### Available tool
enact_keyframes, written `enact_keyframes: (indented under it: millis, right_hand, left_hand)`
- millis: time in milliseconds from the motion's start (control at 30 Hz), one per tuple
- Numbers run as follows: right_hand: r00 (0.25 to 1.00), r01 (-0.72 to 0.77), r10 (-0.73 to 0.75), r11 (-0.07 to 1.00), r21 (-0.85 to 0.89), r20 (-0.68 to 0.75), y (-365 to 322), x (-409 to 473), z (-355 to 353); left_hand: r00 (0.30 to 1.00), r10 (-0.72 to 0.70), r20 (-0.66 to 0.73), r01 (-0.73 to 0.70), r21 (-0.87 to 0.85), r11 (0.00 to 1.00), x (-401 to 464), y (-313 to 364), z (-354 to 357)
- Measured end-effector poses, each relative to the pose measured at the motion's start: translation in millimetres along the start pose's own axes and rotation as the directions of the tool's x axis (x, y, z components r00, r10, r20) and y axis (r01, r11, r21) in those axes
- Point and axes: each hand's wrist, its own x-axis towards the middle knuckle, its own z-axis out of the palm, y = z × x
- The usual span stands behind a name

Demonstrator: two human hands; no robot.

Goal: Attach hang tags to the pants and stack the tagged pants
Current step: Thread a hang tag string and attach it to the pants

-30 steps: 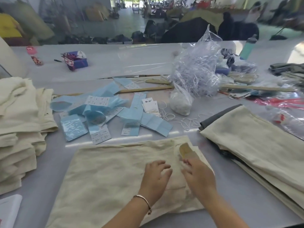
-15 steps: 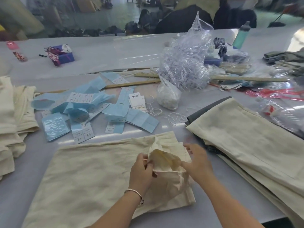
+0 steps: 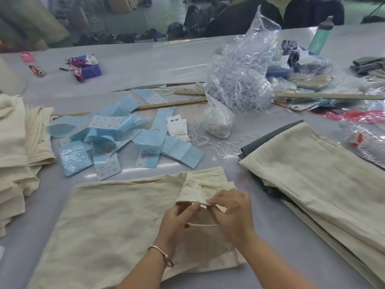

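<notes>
Pinching the turned-back waistband edge of the folded cream linen pants (image 3: 116, 222), the left hand (image 3: 177, 224) and right hand (image 3: 233, 215) meet fingertip to fingertip, a thin white string (image 3: 201, 224) strung between them. The pants lie flat on the grey table (image 3: 260, 274), between a cream pants stack (image 3: 312, 184) on the right and another pile (image 3: 18, 155) on the left; white hang tags (image 3: 177, 127) rest beyond, among blue paper slips (image 3: 129, 132)

— What does the person wear on the arms?
— No sleeves show; both forearms are bare up to the picture's lower edge.
— Any jewellery?
— A thin metal bangle (image 3: 161, 255) circles the left wrist, just below the left hand (image 3: 177, 224). The right hand (image 3: 233, 215) shows nothing worn.
</notes>
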Motion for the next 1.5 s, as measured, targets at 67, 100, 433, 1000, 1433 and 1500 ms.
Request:
enact_keyframes:
  millis: [67,100,433,1000,1433,1500]
  right_hand:
    - [0.998,0.056,-0.058,0.997,-0.050,-0.037,-5.6,-1.3,1.7]
    - [0.995,0.085,-0.089,0.994,-0.071,-0.045,-8.1,-1.7,2.6]
    - [0.998,-0.064,0.059,0.986,0.155,0.038,-13.1,2.7,-3.9]
    - [0.804,-0.588,0.541,0.658,0.471,0.248,-8.7,15.0,-11.7]
    - [0.806,-0.506,0.270,0.775,0.378,0.526,-113.2,75.1,125.1]
    - [0.792,-0.503,0.228,0.771,0.391,0.567,-136.2,92.7,159.2]
  left_hand:
    - [0.999,-0.026,0.029,0.027,-0.057,0.998,-3.4,4.2,-2.1]
    - [0.999,-0.041,0.031,0.044,-0.093,0.995,-4.8,3.5,-2.6]
    - [0.999,-0.015,0.052,0.032,-0.344,0.938,-16.9,-1.5,-9.1]
    - [0.985,0.164,0.058,-0.167,0.040,0.985,-28.9,5.7,-15.2]
    - [0.934,-0.054,-0.352,-0.009,-0.174,0.985,4.2,41.8,-211.2]
    - [0.915,-0.071,-0.398,0.012,-0.148,0.989,19.2,44.1,-245.7]
